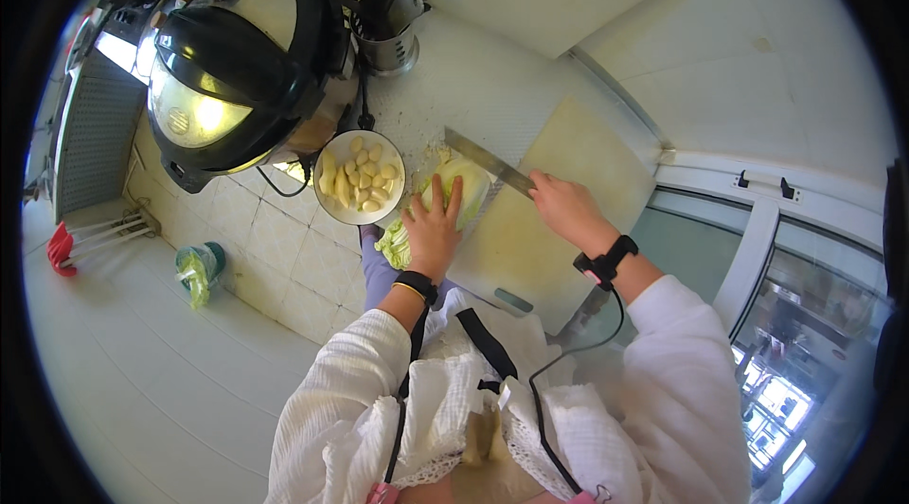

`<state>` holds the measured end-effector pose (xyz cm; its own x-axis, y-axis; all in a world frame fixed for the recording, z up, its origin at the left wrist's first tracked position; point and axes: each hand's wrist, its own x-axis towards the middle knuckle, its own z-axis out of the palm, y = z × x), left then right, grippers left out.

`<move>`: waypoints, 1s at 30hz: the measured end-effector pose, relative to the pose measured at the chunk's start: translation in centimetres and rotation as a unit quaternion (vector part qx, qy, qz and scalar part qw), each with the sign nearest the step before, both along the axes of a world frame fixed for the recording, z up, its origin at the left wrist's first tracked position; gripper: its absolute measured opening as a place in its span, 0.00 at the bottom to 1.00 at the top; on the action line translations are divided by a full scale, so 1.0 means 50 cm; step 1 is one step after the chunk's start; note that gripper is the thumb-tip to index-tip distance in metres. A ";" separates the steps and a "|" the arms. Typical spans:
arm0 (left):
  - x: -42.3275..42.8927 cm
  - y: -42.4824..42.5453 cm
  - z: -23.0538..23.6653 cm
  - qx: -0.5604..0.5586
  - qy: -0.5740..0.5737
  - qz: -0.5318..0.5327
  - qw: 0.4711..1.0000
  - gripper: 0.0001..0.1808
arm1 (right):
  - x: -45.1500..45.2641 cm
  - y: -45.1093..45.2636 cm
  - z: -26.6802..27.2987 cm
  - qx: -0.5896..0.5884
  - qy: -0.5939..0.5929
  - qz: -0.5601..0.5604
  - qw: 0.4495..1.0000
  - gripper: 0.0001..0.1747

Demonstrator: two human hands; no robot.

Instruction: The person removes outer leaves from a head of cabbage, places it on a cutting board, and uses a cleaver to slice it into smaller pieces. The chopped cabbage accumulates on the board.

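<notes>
My left hand (432,231) is spread over a napa cabbage (469,188), its fingers pressing on the pale leaves. The leafy end of the cabbage points towards me. In my right hand (568,209) is the handle of a knife with a broad metal blade (486,157). The blade reaches over the cabbage's far end, by small pale scraps; whether it touches the cabbage I cannot tell. A large cutting board (561,213) lies at the cabbage's right. Left of the cabbage, a white plate (329,209) holds several peeled garlic cloves and some longer pale yellow pieces.
A black and silver electric pressure cooker (241,71) stands at upper left, its cord hanging near the plate. Beside it is a perforated metal utensil holder (389,53). A small bin (206,266) with cabbage leaves is lower left. Sliding glass doors (742,263) are at right.
</notes>
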<state>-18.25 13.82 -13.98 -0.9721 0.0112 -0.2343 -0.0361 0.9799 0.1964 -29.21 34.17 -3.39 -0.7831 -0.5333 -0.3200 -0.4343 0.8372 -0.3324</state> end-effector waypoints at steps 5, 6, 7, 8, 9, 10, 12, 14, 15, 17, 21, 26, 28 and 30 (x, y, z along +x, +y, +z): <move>-0.003 -0.003 -0.006 -0.010 -0.002 -0.002 1.000 0.57 | 0.005 -0.013 0.018 0.032 -0.036 0.006 0.999 0.09; -0.004 -0.003 -0.007 -0.006 -0.001 -0.003 1.000 0.57 | 0.007 -0.018 0.015 0.050 -0.049 0.006 0.998 0.09; -0.005 -0.003 -0.007 -0.010 -0.005 -0.004 1.000 0.57 | 0.009 -0.022 0.008 0.054 -0.051 0.011 0.997 0.09; -0.006 -0.003 -0.008 -0.012 -0.006 -0.006 1.000 0.57 | 0.011 -0.027 -0.003 0.057 -0.061 0.008 0.996 0.09; -0.007 -0.003 -0.008 -0.014 -0.008 -0.008 1.000 0.57 | 0.016 -0.032 -0.018 0.046 -0.060 0.008 0.997 0.09; -0.008 -0.004 -0.008 -0.017 -0.013 -0.011 1.000 0.57 | 0.023 -0.037 -0.035 0.032 -0.057 0.006 0.998 0.09; -0.011 -0.005 -0.009 -0.022 -0.018 -0.015 0.999 0.57 | 0.016 -0.059 -0.095 -0.003 -0.071 -0.035 0.997 0.08; -0.012 -0.007 -0.011 -0.023 -0.010 -0.017 1.000 0.58 | 0.007 -0.081 -0.161 -0.033 -0.086 -0.075 0.993 0.08; -0.011 -0.011 -0.010 -0.024 -0.019 -0.021 0.999 0.58 | 0.006 -0.093 -0.192 -0.045 -0.095 -0.097 0.990 0.09; -0.013 -0.016 -0.011 -0.009 -0.002 -0.016 1.000 0.59 | 0.005 -0.095 -0.229 -0.053 -0.093 -0.120 0.987 0.10; -0.014 -0.027 -0.008 0.060 0.025 -0.001 0.998 0.57 | 0.019 -0.086 -0.245 -0.064 -0.089 -0.118 0.987 0.12; -0.016 -0.049 -0.012 0.146 0.027 0.027 0.989 0.56 | 0.030 -0.049 -0.204 -0.137 -0.082 -0.221 0.962 0.16; -0.011 -0.059 -0.017 0.169 0.035 0.028 0.985 0.56 | 0.060 -0.009 -0.182 -0.202 -0.137 -0.369 0.897 0.16; -0.004 -0.067 -0.025 0.191 0.044 0.022 0.980 0.56 | 0.095 0.043 -0.169 -0.235 -0.177 -0.446 0.845 0.20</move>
